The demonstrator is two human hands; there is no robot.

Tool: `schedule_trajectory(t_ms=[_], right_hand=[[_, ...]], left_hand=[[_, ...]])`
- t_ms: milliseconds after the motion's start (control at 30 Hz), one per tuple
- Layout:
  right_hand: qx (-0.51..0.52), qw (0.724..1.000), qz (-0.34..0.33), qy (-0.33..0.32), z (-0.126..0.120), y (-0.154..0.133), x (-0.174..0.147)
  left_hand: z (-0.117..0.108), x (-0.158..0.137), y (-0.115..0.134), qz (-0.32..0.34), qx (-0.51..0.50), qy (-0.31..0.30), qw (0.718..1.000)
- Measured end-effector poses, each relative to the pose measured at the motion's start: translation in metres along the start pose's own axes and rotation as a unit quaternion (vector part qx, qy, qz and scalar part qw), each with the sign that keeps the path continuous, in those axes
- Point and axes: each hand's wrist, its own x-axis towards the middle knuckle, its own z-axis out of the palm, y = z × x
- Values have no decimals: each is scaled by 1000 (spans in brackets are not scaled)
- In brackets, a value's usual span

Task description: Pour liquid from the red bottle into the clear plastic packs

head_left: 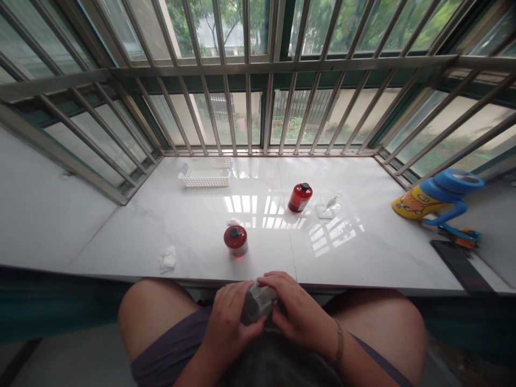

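At the bottom centre of the frame, both hands meet over the person's lap: the left hand (226, 322) and the right hand (296, 317) each have their fingers curled tight around one small greyish translucent packet (258, 303), which sits between the two palms just below the near edge of the white marble table (363, 252). What the packet contains cannot be made out. On the table stand two red bottles with black caps: one (236, 239) near the centre, the other (300, 197) further up and to the right, leaning. One white plastic basket (205, 173) lies in the upper left part of the table. One crumpled white tissue (167, 259) rests at lower left. One clear torn wrapper (327, 207) lies just right of the leaning bottle. One yellow and blue toy (437, 196) sits at the right edge.
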Motion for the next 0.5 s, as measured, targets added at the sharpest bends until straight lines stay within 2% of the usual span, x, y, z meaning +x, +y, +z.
schedule_trajectory(t_ms=[100, 200, 267, 333, 433, 500], right_hand=[[-39, 999, 18, 33, 0, 1, 0], [-34, 989, 109, 98, 7, 3, 0], [-12, 983, 151, 104, 13, 5, -1], [8, 985, 147, 93, 18, 6, -2], [20, 991, 99, 86, 22, 5, -5], [19, 991, 97, 90, 22, 4, -5]], left_hand=[[1, -1, 0, -6, 1, -4, 1000], [1, -2, -1, -12, 10, 6, 1000], [1, -3, -2, -13, 14, 6, 1000], [1, -3, -2, -12, 15, -1, 1000], [1, -3, -2, -13, 19, -3, 1000], [1, -2, -2, -13, 19, -2, 1000]])
